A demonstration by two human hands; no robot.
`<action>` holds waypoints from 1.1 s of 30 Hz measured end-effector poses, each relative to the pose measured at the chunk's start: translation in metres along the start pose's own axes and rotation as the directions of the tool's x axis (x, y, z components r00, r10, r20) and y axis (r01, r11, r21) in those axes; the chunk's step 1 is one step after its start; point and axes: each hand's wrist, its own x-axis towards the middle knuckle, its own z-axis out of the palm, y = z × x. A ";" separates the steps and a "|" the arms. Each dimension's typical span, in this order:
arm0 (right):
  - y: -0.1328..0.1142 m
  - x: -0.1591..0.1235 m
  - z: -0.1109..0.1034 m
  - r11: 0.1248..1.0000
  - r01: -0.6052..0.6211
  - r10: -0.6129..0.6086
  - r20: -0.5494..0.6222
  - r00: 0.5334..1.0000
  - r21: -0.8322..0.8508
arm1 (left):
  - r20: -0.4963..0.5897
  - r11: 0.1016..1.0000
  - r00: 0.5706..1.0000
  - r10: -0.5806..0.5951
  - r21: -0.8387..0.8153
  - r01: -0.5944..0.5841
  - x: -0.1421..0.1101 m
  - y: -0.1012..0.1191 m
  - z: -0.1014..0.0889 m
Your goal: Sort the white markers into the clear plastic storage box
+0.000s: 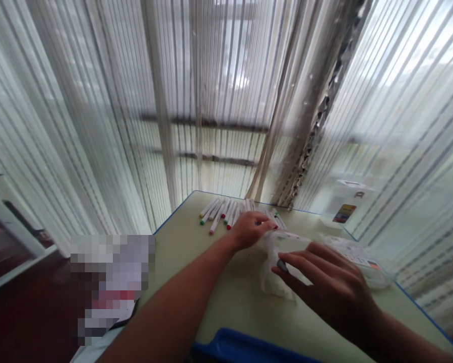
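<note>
Several white markers [215,218] with coloured caps lie in a loose row near the far edge of the table. My left hand [249,229] reaches in among the markers at the right part of the row, its fingers curled together. A bluish spot shows by those fingers, but what they grip is hidden. Closer to me, my right hand [332,282] pinches a grey-tipped marker [282,265] between thumb and fingertips. Most of this marker is hidden. A clear plastic pouch [275,286] lies beneath and beside my right hand.
Right of my right hand is a clear plastic case [377,276] with a printed label. A white box [349,196] stands at the back right. The pale table [181,254] has a blue rim, and a blue object [249,345] sits at its near edge. Curtains [218,101] hang behind.
</note>
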 end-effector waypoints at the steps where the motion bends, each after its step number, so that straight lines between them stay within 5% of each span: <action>1: -0.001 0.001 0.002 1.000 0.021 -0.021 0.007 1.000 -0.017 | 0.002 1.000 1.000 0.002 0.012 -0.002 0.000 -0.001 0.000; 9: -0.003 0.003 0.006 0.988 0.089 -0.083 0.053 0.995 -0.123 | 0.022 0.999 1.000 0.020 0.025 -0.021 0.001 -0.006 0.004; 16: -0.008 0.001 0.007 0.954 0.051 -0.012 0.131 0.991 -0.295 | 0.015 1.000 1.000 0.024 0.018 -0.025 0.002 -0.005 0.003; 25: -0.012 -0.003 0.014 0.968 0.000 0.015 0.058 0.998 -0.252 | 0.038 0.998 0.999 -0.027 -0.050 0.029 0.002 -0.002 -0.002; 33: -0.014 -0.002 -0.002 0.992 -0.051 0.049 -0.027 0.998 -0.119 | 0.040 0.988 0.996 -0.081 -0.128 0.085 0.003 0.000 -0.004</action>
